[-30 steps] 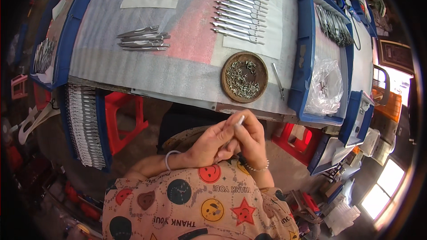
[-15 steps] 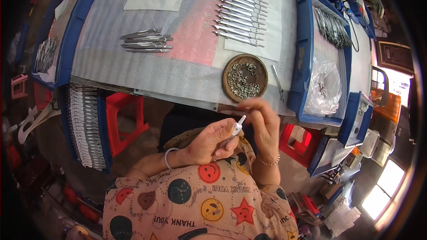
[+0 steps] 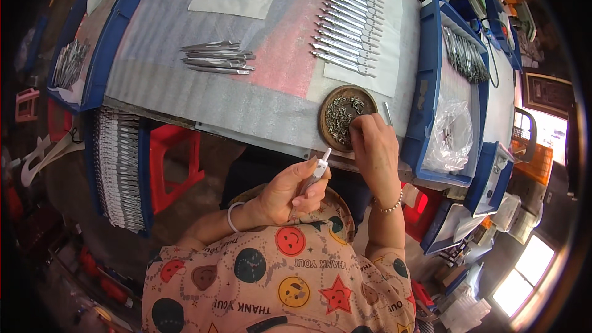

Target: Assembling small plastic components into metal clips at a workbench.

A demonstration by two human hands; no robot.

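Note:
My left hand (image 3: pixel 292 194), above my lap, is closed around a slim silver-and-white metal tool handle (image 3: pixel 317 171), its narrow pale tip pointing up and away from me. The rest of that piece is hidden in the palm. My right hand (image 3: pixel 377 148) reaches over the near right rim of a round brown bowl (image 3: pixel 325 124). Its fingers are pinched together at small metal pins (image 3: pixel 339 117) in the bowl; whatever lies between the fingertips is hidden. Beyond the bowl, similar slim metal handles (image 3: pixel 351 21) lie in a long row on white paper.
A small pile of flat metal pieces (image 3: pixel 219 58) lies left on the table. Blue trays stand at both ends, the right one (image 3: pixel 425 95) holding metal parts and a plastic bag (image 3: pixel 450 135). A thin metal rod (image 3: pixel 387 113) lies beside the bowl. Red stools (image 3: pixel 176 160) stand below.
My right hand has moved from beside the left hand, up and to the right, into the bowl. My left hand still grips the handle, now tilted slightly differently. The view has shifted a little.

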